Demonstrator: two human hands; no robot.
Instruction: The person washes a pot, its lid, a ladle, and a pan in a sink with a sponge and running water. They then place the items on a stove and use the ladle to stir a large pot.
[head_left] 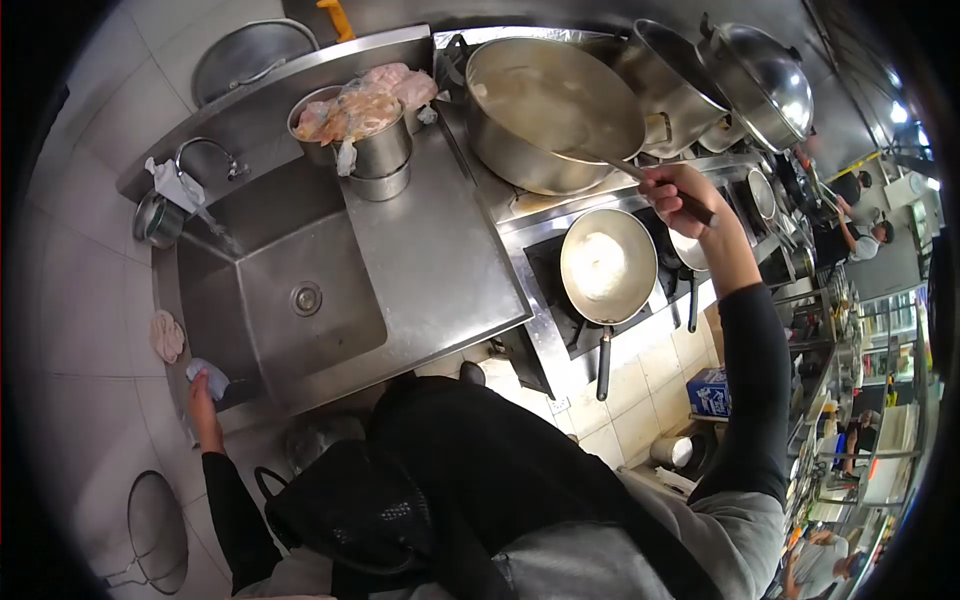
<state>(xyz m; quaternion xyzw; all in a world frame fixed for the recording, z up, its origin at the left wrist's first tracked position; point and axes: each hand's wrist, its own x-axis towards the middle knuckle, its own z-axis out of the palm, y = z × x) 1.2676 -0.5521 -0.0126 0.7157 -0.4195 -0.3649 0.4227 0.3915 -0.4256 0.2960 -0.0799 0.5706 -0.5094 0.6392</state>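
Observation:
My right hand (680, 195) is wrapped round the dark grip of a long-handled metal utensil (622, 166). Its far end reaches into the large stock pot (484, 125), which holds cloudy liquid; the utensil's head is hidden there. At the sink's near left corner, my left hand (206, 398) has its fingers closed on a pale, bunched cloth (203, 376). A folded pinkish cloth (167, 337) lies on the sink rim close by. Below my right hand, a light-coloured frying pan (608, 262) sits on the stove, its handle toward me.
Raw meat (365, 108) in plastic fills metal pots beside the sink (300, 260). A tap (238, 168) stands at the sink's back. More large pots (665, 80) line the stove's rear. A blue box (709, 392) is on the floor at right. Other people (870, 235) are far right.

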